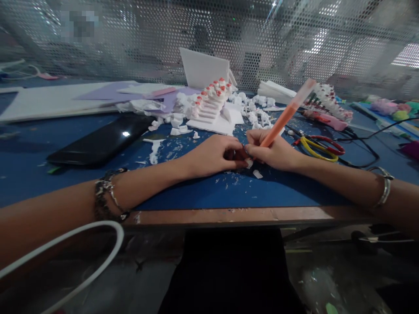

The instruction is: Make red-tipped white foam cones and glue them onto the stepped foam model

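Curling in a loose pinch, the left hand (212,155) seems to steady a small white piece (249,163) over the near counter (196,192); the right hand (275,151) — closed round an orange pen (283,120) — sits just beside, likely for control; the stepped model (207,111) stands far, apparently out of the way.

Orange pen (280,124) and small white piece (249,163) near the center of the frame.
The right hand (274,150) grips the pen, its upper end leaning upper right; the left hand (218,155) pinches the piece. A white stair model (207,112) stands above center; a black phone (98,141) lies center left.
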{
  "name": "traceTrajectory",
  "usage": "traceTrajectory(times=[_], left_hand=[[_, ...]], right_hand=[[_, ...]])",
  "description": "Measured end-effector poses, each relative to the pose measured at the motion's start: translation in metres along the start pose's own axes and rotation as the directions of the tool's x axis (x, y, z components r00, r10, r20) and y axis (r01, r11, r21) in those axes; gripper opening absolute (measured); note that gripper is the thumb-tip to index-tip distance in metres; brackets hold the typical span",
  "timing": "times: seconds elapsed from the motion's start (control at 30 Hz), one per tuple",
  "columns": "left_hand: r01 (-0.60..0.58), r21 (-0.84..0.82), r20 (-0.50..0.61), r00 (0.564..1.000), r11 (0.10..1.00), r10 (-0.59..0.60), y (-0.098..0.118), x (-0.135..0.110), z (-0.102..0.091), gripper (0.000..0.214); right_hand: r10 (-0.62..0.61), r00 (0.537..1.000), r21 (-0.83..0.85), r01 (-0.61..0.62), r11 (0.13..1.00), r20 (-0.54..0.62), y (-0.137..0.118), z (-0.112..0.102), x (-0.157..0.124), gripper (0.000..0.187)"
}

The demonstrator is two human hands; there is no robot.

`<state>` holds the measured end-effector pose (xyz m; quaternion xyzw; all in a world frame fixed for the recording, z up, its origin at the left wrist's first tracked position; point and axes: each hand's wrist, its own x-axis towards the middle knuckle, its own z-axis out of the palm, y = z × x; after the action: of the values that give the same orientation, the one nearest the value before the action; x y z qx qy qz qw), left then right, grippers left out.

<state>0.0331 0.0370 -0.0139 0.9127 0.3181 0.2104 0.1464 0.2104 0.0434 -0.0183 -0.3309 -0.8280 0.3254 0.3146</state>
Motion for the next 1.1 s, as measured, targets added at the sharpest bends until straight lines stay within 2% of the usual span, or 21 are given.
traceTrajectory(times=[0.2, 0.37, 0.47, 0.57, 0.7, 0.83, 1.0, 1.1], left_hand=[[0.009, 0.002, 0.008, 1.000, 1.000, -0.009, 0.0011, -0.0008, -0.0003, 0.022], [0.033, -0.008, 0.013, 0.999, 0.999, -0.033, 0.0023, -0.0018, -0.0010, 0.020], [0.020, 0.005, -0.001, 1.000, 1.000, -0.020, 0.0021, -0.0022, -0.0006, 0.021], [0.024, 0.000, 0.008, 1.000, 1.000, -0.024, 0.0021, -0.0018, 0.0000, 0.022], [0.022, 0.017, 0.005, 1.000, 1.000, -0.022, 0.0024, -0.0010, 0.0001, 0.022], [0.012, 0.012, -0.002, 1.000, 1.000, -0.012, 0.0024, -0.0009, 0.0002, 0.024], [0.008, 0.020, -0.001, 1.000, 1.000, -0.008, 0.0015, -0.0008, 0.0006, 0.024], [0.006, 0.008, 0.002, 1.000, 1.000, -0.006, 0.0017, -0.0005, 0.0005, 0.024]], right_hand=[[-0.010, 1.000, 0.007, 0.010, 1.000, -0.001, 0.0010, -0.0008, 0.0001, 0.025], [-0.039, 0.999, 0.104, 0.039, 0.994, 0.001, 0.0011, -0.0013, 0.0008, 0.023], [-0.074, 0.997, 0.080, 0.073, 0.994, 0.011, 0.0019, -0.0017, 0.0007, 0.024], [-0.046, 0.999, 0.047, 0.047, 0.998, -0.013, 0.0028, -0.0021, 0.0007, 0.026], [-0.072, 0.997, 0.084, 0.071, 0.994, 0.004, 0.0031, -0.0024, 0.0007, 0.024], [-0.080, 0.997, 0.025, 0.080, 0.996, 0.001, 0.0030, -0.0030, 0.0009, 0.026], [-0.121, 0.992, 0.089, 0.118, 0.989, 0.021, 0.0031, -0.0035, 0.0007, 0.026], [-0.106, 0.994, 0.054, 0.105, 0.993, 0.020, 0.0034, -0.0039, 0.0001, 0.026]])
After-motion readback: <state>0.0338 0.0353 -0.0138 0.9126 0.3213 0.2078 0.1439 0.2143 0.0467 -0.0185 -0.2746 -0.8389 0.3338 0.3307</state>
